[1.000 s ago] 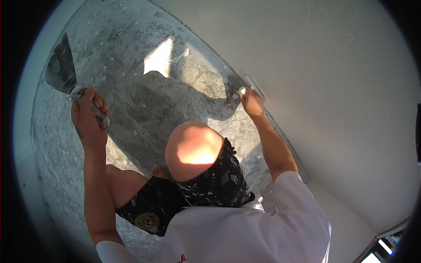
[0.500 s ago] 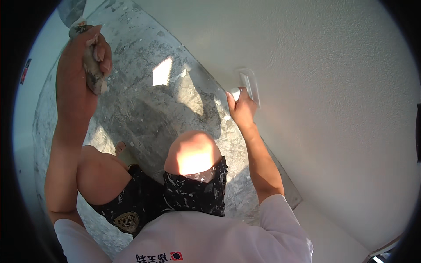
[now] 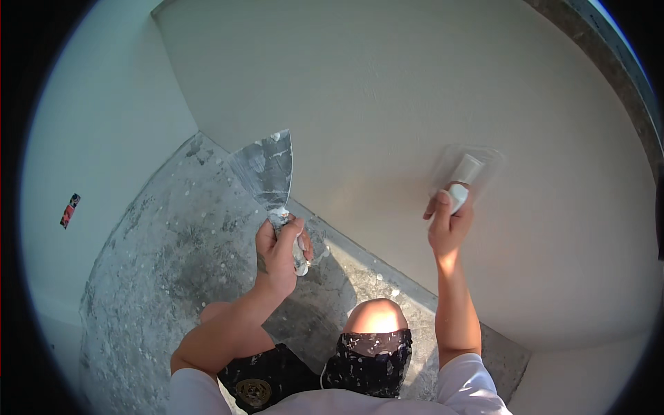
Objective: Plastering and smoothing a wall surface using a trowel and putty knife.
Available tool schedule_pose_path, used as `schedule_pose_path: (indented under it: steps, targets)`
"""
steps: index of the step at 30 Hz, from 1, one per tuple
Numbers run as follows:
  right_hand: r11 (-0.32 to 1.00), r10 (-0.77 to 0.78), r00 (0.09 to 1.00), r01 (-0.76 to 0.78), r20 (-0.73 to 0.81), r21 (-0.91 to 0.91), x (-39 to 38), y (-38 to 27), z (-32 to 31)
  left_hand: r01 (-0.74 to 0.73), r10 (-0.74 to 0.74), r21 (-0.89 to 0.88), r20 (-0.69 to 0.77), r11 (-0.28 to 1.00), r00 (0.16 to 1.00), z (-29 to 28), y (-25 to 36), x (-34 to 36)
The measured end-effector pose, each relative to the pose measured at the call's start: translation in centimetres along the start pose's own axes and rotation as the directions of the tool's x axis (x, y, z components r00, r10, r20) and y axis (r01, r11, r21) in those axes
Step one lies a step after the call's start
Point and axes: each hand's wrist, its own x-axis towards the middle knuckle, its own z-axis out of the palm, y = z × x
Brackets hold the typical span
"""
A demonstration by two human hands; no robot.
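Against the white wall (image 3: 387, 97), the right hand (image 3: 449, 221) presses a small white-handled tool (image 3: 465, 173) flat to the surface; its fingers are clenched round the handle, and the blade end is blurred, so I cannot tell its exact shape. The left hand (image 3: 280, 252) is held away from the wall, fingers wrapped tight on the handle of a wide putty knife (image 3: 266, 169) whose blade points up, smeared with pale filler. By the look of it, the step in hand is smoothing or scraping a patch of wall with the right-hand tool while the wide knife waits as a carrier or second blade. The next move seems to call for a steady, flat stroke along the wall, with the blade kept at a shallow angle so that it does not dig in.

Below, the grey concrete floor (image 3: 166, 277) is speckled with white drips and meets the wall along a slanted line just under the left hand. A corner with a second, pale wall (image 3: 104, 138) lies to the left, well apart from the working spot. The person crouches with one bare knee (image 3: 377, 318) near the wall foot, wearing dark spattered shorts (image 3: 366, 360). To the right and upward the wall runs wide and unbroken, giving open room for strokes; downward the floor edge is near.
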Motion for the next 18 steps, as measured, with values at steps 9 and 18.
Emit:
schedule_pose_path:
  steps: [9,18]
  targets:
    - [0.989,-0.028,0.999,0.024,-0.027,-0.145,-0.4,-7.4,-5.4,0.142,-0.139,-0.091,0.04,0.986,0.99,-2.7,3.5,-5.3]
    - [0.893,0.093,0.947,0.057,0.307,-0.447,13.6,-15.1,5.4,0.155,-0.147,-0.07,0.108,0.985,0.983,-1.4,3.9,-4.0]
